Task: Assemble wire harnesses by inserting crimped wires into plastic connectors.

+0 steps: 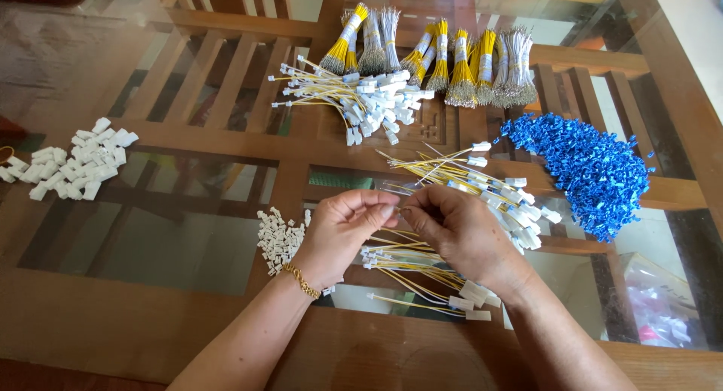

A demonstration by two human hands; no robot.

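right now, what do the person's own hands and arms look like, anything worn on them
Both forearms are bare, with no sleeves in view. The left hand has a thin gold chain bracelet around its wrist. The right hand shows no bracelet or watch, and no gloves are worn. Whether either hand wears a ring cannot be told.

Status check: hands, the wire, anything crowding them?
Left hand and right hand pinch one thin wire together. Yellow wire pile underneath. Small white connectors beside left hand.
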